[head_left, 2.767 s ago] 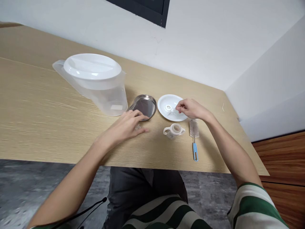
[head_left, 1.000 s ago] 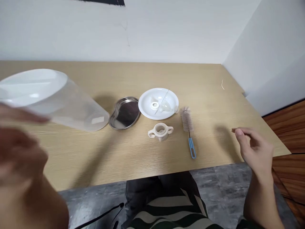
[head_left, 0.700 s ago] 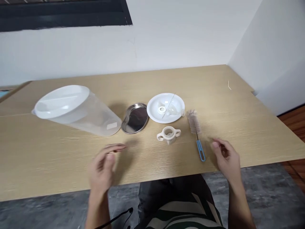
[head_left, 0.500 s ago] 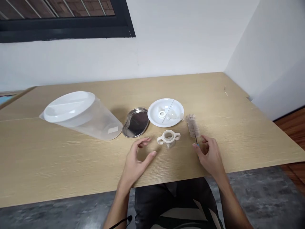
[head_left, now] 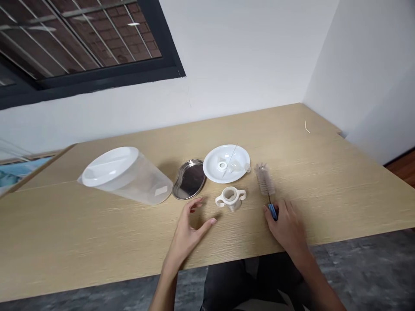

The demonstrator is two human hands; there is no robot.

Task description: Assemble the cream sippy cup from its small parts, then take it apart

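My left hand [head_left: 186, 231] is open over the table, its thumb and fingers apart, holding nothing. Just beyond its thumb stands an uncapped baby bottle [head_left: 231, 198] with two cream handles, upright and not touched. On the right, my right hand [head_left: 287, 224] is closed around the blue handle of a bottle brush [head_left: 265, 181], whose pale bristles point away from me; the fingers are slightly blurred and hide part of the handle. Behind the bottle, a white plate [head_left: 212, 172] carries a white ring collar [head_left: 222, 166], a clear bottle part [head_left: 239, 166] and a thin rod [head_left: 230, 160].
A kidney-shaped metal tray [head_left: 189, 179] lies left of the plate. Farther left is a large translucent pitcher [head_left: 142, 179] with a white lid. A small bent pale strip [head_left: 306, 127] rests at the back right. White walls border the wooden table [head_left: 106, 242].
My right hand has closed on the brush handle, where before it hovered with fingers apart. My left hand stays open near the bottle. The camera view has tilted upward.
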